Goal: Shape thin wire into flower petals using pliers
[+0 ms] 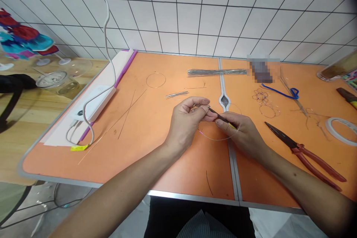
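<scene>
While your left hand [186, 119] pinched a wire loop [216, 140], your right hand [245, 136] gripped a small tool [221, 117]; bent rings [264, 105] lay at two o'clock, straight wires [217, 71] unused at twelve.

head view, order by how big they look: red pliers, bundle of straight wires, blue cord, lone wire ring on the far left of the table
1. red pliers, though nearest the camera, so their lead is unsure
2. bundle of straight wires
3. blue cord
4. wire ring
</scene>
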`<state>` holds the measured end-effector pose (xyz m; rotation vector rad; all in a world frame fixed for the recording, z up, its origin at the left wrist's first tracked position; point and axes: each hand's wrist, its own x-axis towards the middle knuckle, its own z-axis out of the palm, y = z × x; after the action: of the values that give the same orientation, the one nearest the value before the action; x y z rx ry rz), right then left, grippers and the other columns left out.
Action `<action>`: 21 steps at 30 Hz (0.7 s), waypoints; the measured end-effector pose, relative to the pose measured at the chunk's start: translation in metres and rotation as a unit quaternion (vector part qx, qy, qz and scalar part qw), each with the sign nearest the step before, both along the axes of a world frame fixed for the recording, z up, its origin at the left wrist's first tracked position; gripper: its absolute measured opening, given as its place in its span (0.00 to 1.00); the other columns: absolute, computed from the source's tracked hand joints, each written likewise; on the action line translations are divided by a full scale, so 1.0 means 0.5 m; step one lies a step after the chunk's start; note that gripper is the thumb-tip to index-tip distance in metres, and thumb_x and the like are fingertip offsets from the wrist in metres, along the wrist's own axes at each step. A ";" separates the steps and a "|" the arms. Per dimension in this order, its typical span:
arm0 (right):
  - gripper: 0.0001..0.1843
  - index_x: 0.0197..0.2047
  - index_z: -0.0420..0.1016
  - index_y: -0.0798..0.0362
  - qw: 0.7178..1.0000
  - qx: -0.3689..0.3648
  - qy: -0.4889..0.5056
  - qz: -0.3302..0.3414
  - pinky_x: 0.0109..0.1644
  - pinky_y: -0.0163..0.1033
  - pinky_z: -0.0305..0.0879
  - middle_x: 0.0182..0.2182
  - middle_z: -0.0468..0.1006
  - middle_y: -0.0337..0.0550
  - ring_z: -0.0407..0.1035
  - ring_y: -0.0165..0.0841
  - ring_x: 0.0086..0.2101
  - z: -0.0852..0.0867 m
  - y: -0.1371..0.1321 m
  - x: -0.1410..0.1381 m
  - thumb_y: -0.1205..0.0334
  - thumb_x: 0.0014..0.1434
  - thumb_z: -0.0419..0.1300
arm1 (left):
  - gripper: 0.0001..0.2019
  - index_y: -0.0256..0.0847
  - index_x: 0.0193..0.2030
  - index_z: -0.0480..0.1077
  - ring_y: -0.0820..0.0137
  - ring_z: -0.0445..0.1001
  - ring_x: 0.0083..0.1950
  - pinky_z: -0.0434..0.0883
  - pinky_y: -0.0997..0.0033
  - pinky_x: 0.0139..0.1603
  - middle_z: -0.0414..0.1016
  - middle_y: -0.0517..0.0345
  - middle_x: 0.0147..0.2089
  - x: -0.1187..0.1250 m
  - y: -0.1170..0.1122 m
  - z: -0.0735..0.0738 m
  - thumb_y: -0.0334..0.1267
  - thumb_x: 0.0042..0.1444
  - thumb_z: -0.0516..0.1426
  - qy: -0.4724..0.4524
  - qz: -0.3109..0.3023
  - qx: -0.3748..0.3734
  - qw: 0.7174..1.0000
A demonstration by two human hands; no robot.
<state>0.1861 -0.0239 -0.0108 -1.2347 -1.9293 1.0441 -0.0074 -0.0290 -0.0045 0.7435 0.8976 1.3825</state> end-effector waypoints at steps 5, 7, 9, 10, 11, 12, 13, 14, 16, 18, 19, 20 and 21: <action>0.18 0.44 0.86 0.51 1.000 0.004 0.000 0.002 0.41 0.41 0.64 0.37 0.83 0.42 0.74 0.37 0.38 -0.001 0.007 0.002 0.46 0.73 0.62 | 0.09 0.36 0.41 0.81 0.70 0.87 0.36 0.83 0.73 0.44 0.84 0.56 0.34 -0.004 0.006 -0.001 0.32 0.54 0.72 -0.059 -0.012 -0.029 0.998; 0.18 0.44 0.86 0.51 1.000 0.008 -0.001 0.001 0.41 0.41 0.65 0.37 0.83 0.42 0.75 0.38 0.38 -0.003 0.009 0.003 0.46 0.73 0.62 | 0.08 0.36 0.40 0.81 0.70 0.87 0.35 0.83 0.73 0.44 0.84 0.56 0.33 -0.005 0.008 0.000 0.30 0.54 0.72 -0.076 -0.012 -0.047 0.996; 0.18 0.44 0.87 0.51 1.000 0.012 0.001 -0.002 0.42 0.41 0.66 0.37 0.84 0.43 0.76 0.38 0.38 -0.005 0.009 0.004 0.46 0.73 0.62 | 0.07 0.35 0.40 0.81 0.71 0.87 0.35 0.83 0.75 0.43 0.83 0.56 0.34 -0.006 0.010 0.000 0.28 0.55 0.71 -0.089 -0.010 -0.062 0.994; 0.18 0.45 0.87 0.51 1.000 0.013 0.001 -0.004 0.43 0.42 0.66 0.38 0.84 0.43 0.77 0.39 0.39 -0.007 0.010 0.004 0.47 0.73 0.62 | 0.07 0.35 0.40 0.81 0.71 0.87 0.35 0.83 0.76 0.43 0.83 0.56 0.34 -0.006 0.011 0.000 0.27 0.55 0.70 -0.094 -0.009 -0.069 0.993; 0.18 0.46 0.87 0.51 1.000 0.014 0.002 -0.005 0.44 0.42 0.67 0.38 0.85 0.43 0.77 0.39 0.40 -0.008 0.010 0.005 0.47 0.73 0.62 | 0.06 0.35 0.40 0.81 0.71 0.87 0.35 0.83 0.77 0.42 0.83 0.56 0.34 -0.007 0.012 0.000 0.26 0.55 0.69 -0.099 -0.009 -0.075 0.992; 0.17 0.47 0.87 0.51 1.000 0.015 0.001 -0.005 0.45 0.42 0.67 0.39 0.85 0.44 0.78 0.40 0.40 -0.010 0.011 0.006 0.47 0.73 0.62 | 0.06 0.35 0.39 0.80 0.72 0.87 0.35 0.83 0.78 0.42 0.83 0.56 0.34 -0.008 0.013 0.001 0.25 0.55 0.68 -0.103 -0.009 -0.081 0.991; 0.17 0.47 0.87 0.51 1.000 0.017 -0.002 -0.004 0.45 0.43 0.68 0.40 0.85 0.44 0.78 0.40 0.41 -0.011 0.011 0.006 0.48 0.73 0.62 | 0.06 0.34 0.39 0.80 0.72 0.87 0.35 0.83 0.79 0.41 0.82 0.57 0.34 -0.008 0.014 0.001 0.24 0.56 0.67 -0.108 -0.011 -0.087 0.990; 0.17 0.47 0.87 0.51 1.000 0.021 -0.006 -0.002 0.45 0.43 0.68 0.40 0.85 0.45 0.78 0.40 0.41 -0.012 0.012 0.007 0.48 0.73 0.62 | 0.06 0.34 0.39 0.80 0.73 0.87 0.35 0.83 0.80 0.41 0.82 0.57 0.33 -0.008 0.015 0.001 0.23 0.56 0.67 -0.111 -0.013 -0.092 0.989; 0.16 0.46 0.86 0.51 0.999 0.034 -0.015 0.004 0.44 0.42 0.67 0.40 0.84 0.45 0.77 0.40 0.40 -0.014 0.013 0.008 0.49 0.74 0.61 | 0.05 0.33 0.38 0.80 0.73 0.86 0.34 0.82 0.81 0.39 0.82 0.57 0.33 -0.007 0.016 0.000 0.22 0.57 0.66 -0.118 -0.021 -0.101 0.988; 0.16 0.46 0.86 0.50 0.999 0.045 -0.019 0.009 0.42 0.42 0.66 0.37 0.83 0.43 0.75 0.38 0.38 -0.016 0.013 0.009 0.49 0.75 0.61 | 0.05 0.33 0.38 0.80 0.73 0.86 0.33 0.82 0.82 0.39 0.82 0.56 0.32 -0.006 0.016 -0.001 0.22 0.59 0.65 -0.122 -0.030 -0.107 0.986; 0.16 0.45 0.86 0.50 0.999 0.047 -0.020 0.009 0.41 0.41 0.65 0.36 0.81 0.42 0.74 0.37 0.36 -0.017 0.014 0.009 0.49 0.75 0.61 | 0.05 0.32 0.38 0.79 0.73 0.87 0.33 0.82 0.82 0.38 0.82 0.56 0.32 -0.006 0.015 -0.001 0.22 0.59 0.65 -0.123 -0.033 -0.109 0.986; 0.16 0.45 0.85 0.49 0.999 0.050 -0.021 0.008 0.40 0.41 0.64 0.35 0.80 0.41 0.73 0.36 0.35 -0.017 0.014 0.010 0.49 0.75 0.61 | 0.05 0.32 0.38 0.79 0.73 0.87 0.33 0.82 0.82 0.38 0.82 0.56 0.32 -0.005 0.015 0.000 0.21 0.60 0.64 -0.123 -0.035 -0.111 0.986; 0.16 0.44 0.85 0.49 0.998 0.053 -0.021 0.006 0.39 0.40 0.63 0.34 0.80 0.41 0.72 0.35 0.35 -0.018 0.014 0.010 0.49 0.75 0.61 | 0.05 0.32 0.39 0.79 0.72 0.87 0.33 0.82 0.83 0.38 0.82 0.56 0.32 -0.004 0.014 0.002 0.21 0.60 0.64 -0.122 -0.036 -0.115 0.985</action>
<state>0.1913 -0.0168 -0.0196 -1.1962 -2.0006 0.9167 -0.0095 -0.0220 -0.0036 0.4167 0.8108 1.2502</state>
